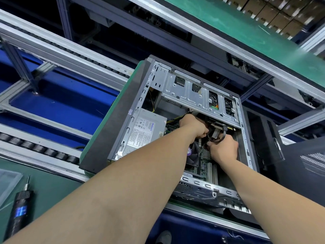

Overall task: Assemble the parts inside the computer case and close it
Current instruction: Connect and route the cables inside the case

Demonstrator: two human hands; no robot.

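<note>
An open computer case (121,120) lies on its side on a green pallet, its inside facing me. A grey power supply (146,131) sits at its left and a silver drive cage (198,95) spans the top. Both hands reach deep inside, just below the cage. My left hand (193,126) is curled around black cables (217,136) near the motherboard. My right hand (222,149) pinches the looped end of the same cable bundle, over the green motherboard (204,166). A fan (192,155) shows partly between my forearms.
An electric screwdriver (20,206) lies on the green mat at the lower left, beside a clear plastic bag (8,182). The black side panel (302,173) leans at the right of the case. Roller conveyor rails (52,152) run along the left.
</note>
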